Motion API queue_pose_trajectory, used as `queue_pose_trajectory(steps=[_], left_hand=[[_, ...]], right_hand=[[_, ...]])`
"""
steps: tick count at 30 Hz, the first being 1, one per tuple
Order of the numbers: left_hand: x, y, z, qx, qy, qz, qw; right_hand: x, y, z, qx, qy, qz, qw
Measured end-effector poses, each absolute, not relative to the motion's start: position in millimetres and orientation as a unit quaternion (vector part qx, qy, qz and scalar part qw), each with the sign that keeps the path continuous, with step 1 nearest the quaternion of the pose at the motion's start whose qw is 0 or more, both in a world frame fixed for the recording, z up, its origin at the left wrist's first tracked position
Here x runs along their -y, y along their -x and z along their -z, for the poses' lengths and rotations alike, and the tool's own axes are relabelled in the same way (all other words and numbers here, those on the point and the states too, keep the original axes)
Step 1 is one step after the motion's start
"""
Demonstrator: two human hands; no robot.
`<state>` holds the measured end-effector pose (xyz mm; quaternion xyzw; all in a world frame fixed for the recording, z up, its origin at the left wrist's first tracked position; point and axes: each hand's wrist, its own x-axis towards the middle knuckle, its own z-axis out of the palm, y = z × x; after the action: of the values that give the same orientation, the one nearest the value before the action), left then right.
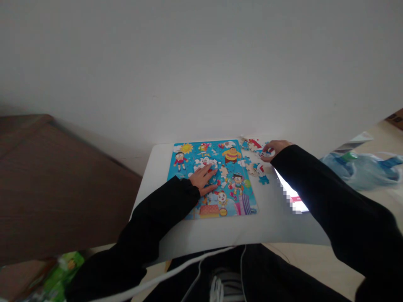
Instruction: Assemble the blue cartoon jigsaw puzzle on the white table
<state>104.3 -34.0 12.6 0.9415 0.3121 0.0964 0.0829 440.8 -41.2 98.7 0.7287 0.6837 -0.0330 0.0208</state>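
Note:
A cartoon jigsaw puzzle [210, 209] in a blue frame lies on a small white table, with much of its picture filled in. My left hand [203, 179] rests flat on the middle of it, fingers spread, hiding part of the picture. To the right of the frame is a loose heap of puzzle pieces [252, 144], some face up and some showing pale backs. Over that heap, my right hand [277, 147] has its thumb and fingers curled around a white, red and blue puzzle piece [262, 154]. A separate blue piece [263, 180] lies nearer to me.
A lit screen [292, 193] lies on the white table [217, 233] under my right forearm. Behind the table rises a grey wall [201, 75]. Brown furniture [63, 180] stands at left. Large clear bottles [362, 170] lie at right. A white cable [176, 272] crosses my lap.

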Motion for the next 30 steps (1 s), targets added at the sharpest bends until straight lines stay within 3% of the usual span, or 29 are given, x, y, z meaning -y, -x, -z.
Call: queue_pose_trajectory(steps=[7, 12, 17, 23, 30], left_hand=[[14.0, -89.0, -28.6, -0.425, -0.887, -0.172, 0.063], [4.1, -71.1, -26.0, -0.483, -0.849, -0.208, 0.046], [1.3, -79.1, -5.0, -0.435, -0.866, -0.245, 0.028], [0.3, -86.3, -4.5, -0.41, -0.897, -0.162, 0.03], [7.0, -89.7, -11.8, -0.406, -0.902, -0.149, 0.012]], right_hand=[[28.2, -326.2, -118.3, -0.773, -0.631, 0.058, -0.036], [-2.2, -269.6, -89.4, -0.805, -0.59, 0.068, 0.008], [-13.4, -262.2, -55.6, -0.789, -0.607, 0.087, -0.019], [-11.0, -273.5, -28.4, -0.81, -0.572, 0.087, -0.097], [-3.8, -296.0, -18.2, -0.797, -0.572, 0.119, -0.151]])
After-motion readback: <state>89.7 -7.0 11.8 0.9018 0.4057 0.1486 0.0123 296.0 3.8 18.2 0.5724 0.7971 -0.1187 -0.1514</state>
